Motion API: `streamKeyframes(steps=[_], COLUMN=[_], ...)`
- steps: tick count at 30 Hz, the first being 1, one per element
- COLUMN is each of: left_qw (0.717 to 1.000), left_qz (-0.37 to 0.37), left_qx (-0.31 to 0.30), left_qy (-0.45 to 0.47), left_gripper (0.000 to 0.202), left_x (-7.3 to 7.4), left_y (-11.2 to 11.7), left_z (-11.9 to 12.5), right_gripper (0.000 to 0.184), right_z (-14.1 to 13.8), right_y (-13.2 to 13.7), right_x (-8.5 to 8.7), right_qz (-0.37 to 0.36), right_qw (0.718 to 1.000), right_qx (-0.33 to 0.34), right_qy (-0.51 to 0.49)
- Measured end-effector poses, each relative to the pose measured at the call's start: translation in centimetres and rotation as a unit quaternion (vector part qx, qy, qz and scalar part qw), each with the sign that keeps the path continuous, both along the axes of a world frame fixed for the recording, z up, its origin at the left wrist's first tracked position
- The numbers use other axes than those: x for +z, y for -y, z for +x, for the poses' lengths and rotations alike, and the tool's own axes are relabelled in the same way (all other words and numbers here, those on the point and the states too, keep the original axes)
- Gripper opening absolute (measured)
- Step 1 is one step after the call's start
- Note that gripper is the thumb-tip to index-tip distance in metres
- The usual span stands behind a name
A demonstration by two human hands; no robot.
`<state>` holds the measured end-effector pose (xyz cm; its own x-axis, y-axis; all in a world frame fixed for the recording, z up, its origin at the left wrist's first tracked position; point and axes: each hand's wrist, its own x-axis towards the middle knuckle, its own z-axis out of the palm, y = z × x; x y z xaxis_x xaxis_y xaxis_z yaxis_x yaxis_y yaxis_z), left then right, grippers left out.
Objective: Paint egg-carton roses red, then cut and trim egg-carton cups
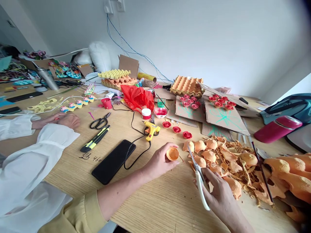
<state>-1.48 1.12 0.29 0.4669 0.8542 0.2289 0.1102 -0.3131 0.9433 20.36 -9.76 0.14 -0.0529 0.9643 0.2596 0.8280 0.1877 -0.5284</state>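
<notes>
My left hand [161, 160] pinches an orange egg-carton cup [172, 154], its hollow side facing me. In my right hand [216, 191] is a pair of white-handled scissors [199, 184], blades pointing up and away, a short gap from the cup. Under and beyond the blades lie cut orange egg-carton pieces [210, 156] and scraps. Three red paper roses [177, 129] sit in a row behind my left hand. A yellow hot glue gun [152, 130] rests on the table near them, its black cord looping over a black phone [113, 161].
At left, a co-worker's hands [69, 120] in white sleeves rest on the table. Black scissors [100, 121] and a utility knife [95, 139] lie between us. Cardboard sheets [223, 118] hold red roses. A pink bottle [278, 129] lies at right, beyond orange egg cartons [289, 174].
</notes>
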Motion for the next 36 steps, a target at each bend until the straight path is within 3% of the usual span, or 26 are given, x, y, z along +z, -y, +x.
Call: streamKeyframes(steps=[5, 8, 10, 13, 20, 27, 36], left_qw=[0.991, 0.983, 0.983, 0.992, 0.998, 0.999, 0.999], left_qz=[-0.118, -0.148, -0.136, -0.082, 0.006, 0.042, 0.034], left_qx=[-0.042, -0.076, -0.079, -0.029, 0.051, 0.030, 0.008], left_qy=[0.050, 0.081, 0.091, 0.088, 0.023, 0.002, 0.004], left_gripper=[0.052, 0.055, 0.051, 0.043, 0.051, 0.044, 0.042], left_x=[-0.6, -1.1, -1.2, -1.0, -0.1, 0.3, 0.5], left_y=[-0.3, -0.5, -0.5, -0.3, 0.6, 1.0, 1.7], left_z=[0.1, 0.0, 0.1, 0.3, 0.2, 0.1, 0.6], right_gripper=[0.036, 0.035, 0.035, 0.036, 0.024, 0.017, 0.022], right_z=[0.2, 0.2, 0.1, 0.0, -0.6, -1.3, -1.8], right_y=[0.0, 0.0, 0.0, -0.1, -0.2, -0.1, -0.3], right_x=[-0.4, -0.5, -0.4, -0.5, -0.8, -0.9, -1.0], right_qz=[-0.001, 0.007, 0.016, 0.035, 0.061, 0.036, 0.089], right_qw=[1.000, 1.000, 1.000, 0.999, 0.995, 0.995, 0.989], right_qx=[-0.013, -0.013, -0.016, -0.013, 0.028, 0.045, 0.024], right_qy=[0.004, 0.011, 0.014, 0.023, 0.068, 0.077, 0.116])
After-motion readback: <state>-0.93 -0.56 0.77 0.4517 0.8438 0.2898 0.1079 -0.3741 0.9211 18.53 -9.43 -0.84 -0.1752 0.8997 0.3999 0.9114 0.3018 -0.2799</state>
